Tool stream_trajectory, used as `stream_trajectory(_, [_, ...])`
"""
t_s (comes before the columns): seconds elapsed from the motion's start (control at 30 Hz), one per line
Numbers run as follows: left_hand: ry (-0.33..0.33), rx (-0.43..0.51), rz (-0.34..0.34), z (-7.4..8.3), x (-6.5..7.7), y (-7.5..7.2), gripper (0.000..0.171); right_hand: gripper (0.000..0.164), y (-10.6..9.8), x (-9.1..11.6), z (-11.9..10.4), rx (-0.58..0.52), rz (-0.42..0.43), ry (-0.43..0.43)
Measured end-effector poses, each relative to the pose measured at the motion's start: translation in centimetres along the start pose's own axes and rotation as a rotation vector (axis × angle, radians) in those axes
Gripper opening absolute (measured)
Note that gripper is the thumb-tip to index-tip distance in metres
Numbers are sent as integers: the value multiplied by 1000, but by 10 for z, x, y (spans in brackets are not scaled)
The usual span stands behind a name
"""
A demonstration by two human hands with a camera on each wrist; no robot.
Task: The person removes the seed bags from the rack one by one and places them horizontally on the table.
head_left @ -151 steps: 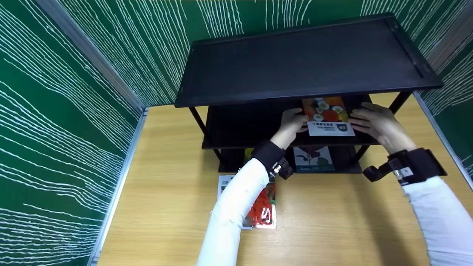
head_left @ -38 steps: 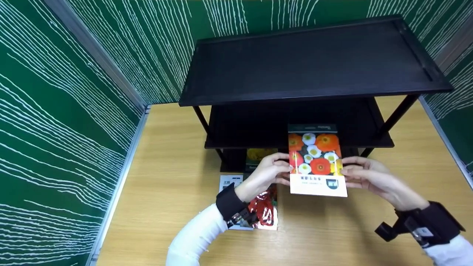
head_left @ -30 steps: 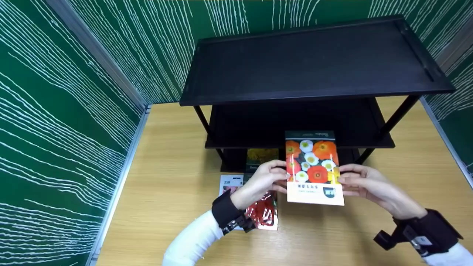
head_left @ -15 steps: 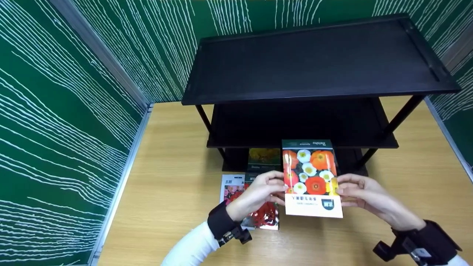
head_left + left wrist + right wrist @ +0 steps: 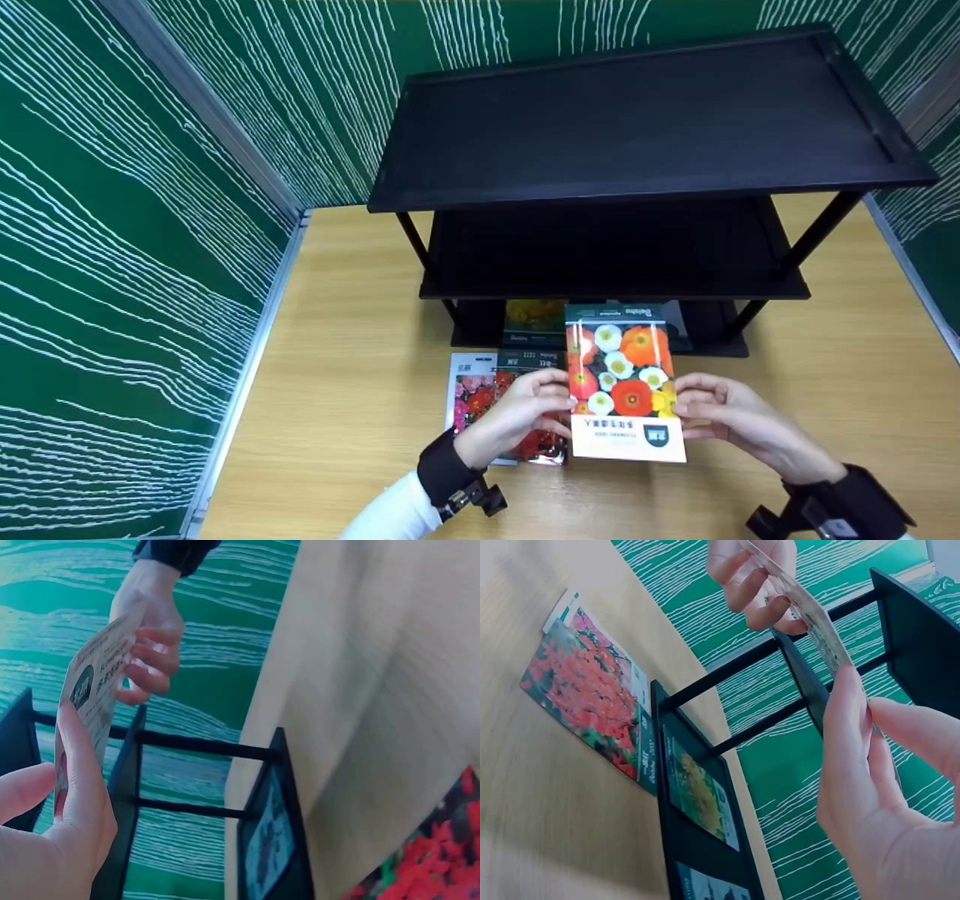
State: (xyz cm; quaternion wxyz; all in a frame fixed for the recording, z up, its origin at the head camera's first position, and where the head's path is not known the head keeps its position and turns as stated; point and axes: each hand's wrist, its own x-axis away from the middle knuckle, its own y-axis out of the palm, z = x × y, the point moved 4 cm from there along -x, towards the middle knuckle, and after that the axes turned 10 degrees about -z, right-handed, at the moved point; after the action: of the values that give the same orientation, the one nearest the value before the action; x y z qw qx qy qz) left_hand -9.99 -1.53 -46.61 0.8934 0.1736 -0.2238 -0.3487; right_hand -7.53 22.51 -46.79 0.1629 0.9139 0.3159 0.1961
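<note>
The poppy packet (image 5: 622, 375), inside the shelf rack's middle tier (image 5: 615, 247) five seconds ago, is now out in front of the rack, above the worktop (image 5: 337, 375) and nearer the person. The left hand (image 5: 517, 416) and right hand (image 5: 739, 427) pinch its opposite side edges, fingers narrowed on it. The red-flower packet (image 5: 544, 448) stays on the worktop, now uncovered by the sleeve but partly behind the left hand.

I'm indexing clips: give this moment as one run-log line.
held: orange-and-white flower packet | left hand grip: its left edge | right hand grip: its right edge | red-flower packet: on table
</note>
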Motion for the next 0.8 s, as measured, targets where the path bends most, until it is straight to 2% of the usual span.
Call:
stream_trajectory(0.17, [-3, 22, 32, -10, -1, -6, 30, 18, -2, -5, 10, -7, 39, 24])
stream_trajectory(0.33, [-11, -2, 80, -19, -5, -12, 31, 17, -7, -8, 21, -9, 95, 68])
stream_trajectory(0.6, [-31, 11, 145, -35, -11, -21, 28, 18, -14, -13, 36, -15, 129, 77])
stream_trajectory(0.8, [-28, -52, 174, -44, -14, -26, 28, 23, -18, -17, 44, -2, 174, 101])
